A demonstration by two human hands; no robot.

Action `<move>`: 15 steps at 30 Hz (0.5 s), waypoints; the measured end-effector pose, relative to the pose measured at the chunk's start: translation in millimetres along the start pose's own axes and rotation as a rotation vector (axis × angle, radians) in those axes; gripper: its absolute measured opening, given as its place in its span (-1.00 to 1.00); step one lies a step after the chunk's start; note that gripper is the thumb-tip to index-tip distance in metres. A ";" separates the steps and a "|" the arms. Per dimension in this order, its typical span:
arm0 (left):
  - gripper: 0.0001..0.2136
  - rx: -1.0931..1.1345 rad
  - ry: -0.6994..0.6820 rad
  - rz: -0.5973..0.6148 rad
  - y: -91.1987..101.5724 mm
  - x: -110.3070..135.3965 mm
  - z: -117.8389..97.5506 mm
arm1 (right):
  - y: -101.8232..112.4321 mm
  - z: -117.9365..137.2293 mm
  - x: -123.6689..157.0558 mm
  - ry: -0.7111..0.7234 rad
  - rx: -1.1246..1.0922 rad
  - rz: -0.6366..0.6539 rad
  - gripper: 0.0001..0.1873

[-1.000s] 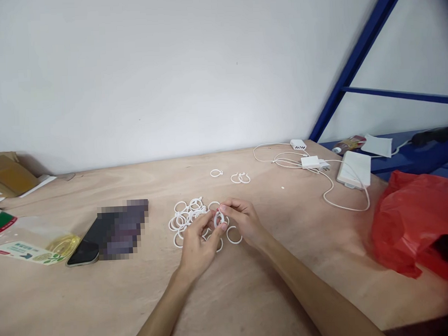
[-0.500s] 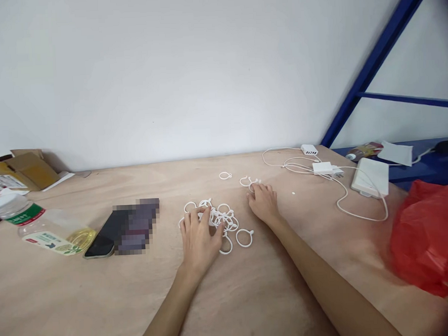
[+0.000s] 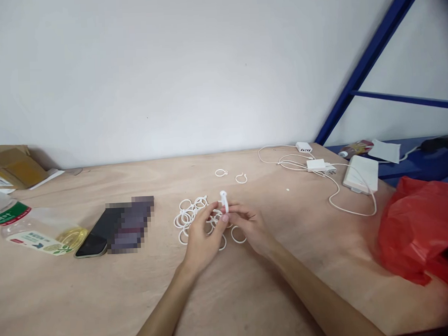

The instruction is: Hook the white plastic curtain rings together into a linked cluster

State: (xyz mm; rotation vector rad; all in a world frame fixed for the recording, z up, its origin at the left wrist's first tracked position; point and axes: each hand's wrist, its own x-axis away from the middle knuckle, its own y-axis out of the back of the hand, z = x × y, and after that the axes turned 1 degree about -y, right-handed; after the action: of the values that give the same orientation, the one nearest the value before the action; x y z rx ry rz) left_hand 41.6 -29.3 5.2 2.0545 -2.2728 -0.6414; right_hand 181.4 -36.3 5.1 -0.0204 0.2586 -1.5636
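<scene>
Between my two hands a white curtain ring (image 3: 224, 200) stands upright, seen edge-on, its small eyelet at the top. My left hand (image 3: 203, 235) pinches it from the left with thumb and fingers. From the right, my right hand (image 3: 253, 228) closes its fingertips on the same ring. Beneath and left of them lies a loose pile of white curtain rings (image 3: 182, 219), partly hidden by my left hand. One single ring (image 3: 238, 235) lies partly behind my right hand. Farther back are a closed-looking ring (image 3: 220, 172) and a ring with a gap (image 3: 241, 178).
On the left are a clear bottle (image 3: 34, 235), a phone (image 3: 95, 238) beside a blurred-out patch, and a cardboard box (image 3: 19, 167). White cables with an adapter (image 3: 316, 165), a white box (image 3: 361, 174) and a red plastic bag (image 3: 415, 229) occupy the right side.
My right hand has come back from the far rings toward my left hand. A ring is now held up between both hands, and one fewer shows at the back. The view has shifted slightly.
</scene>
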 end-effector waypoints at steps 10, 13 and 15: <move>-0.65 0.309 0.133 0.015 1.8 -2.2 -2.4 | -3.5 7.3 4.1 -0.031 -0.047 0.137 -0.88; -0.69 0.163 0.057 -0.005 3.5 -1.4 -2.3 | 0.9 2.9 0.9 -0.102 -0.182 -0.026 -0.76; -0.70 0.041 -0.013 0.005 3.5 0.4 -3.1 | 2.6 1.8 -0.8 -0.116 -0.193 -0.062 -0.72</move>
State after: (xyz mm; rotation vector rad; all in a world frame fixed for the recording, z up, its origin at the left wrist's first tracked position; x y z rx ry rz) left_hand 39.1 -30.5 9.0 2.0674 -2.3176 -0.6149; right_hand 184.3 -35.8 6.6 -0.2719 0.3187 -1.5876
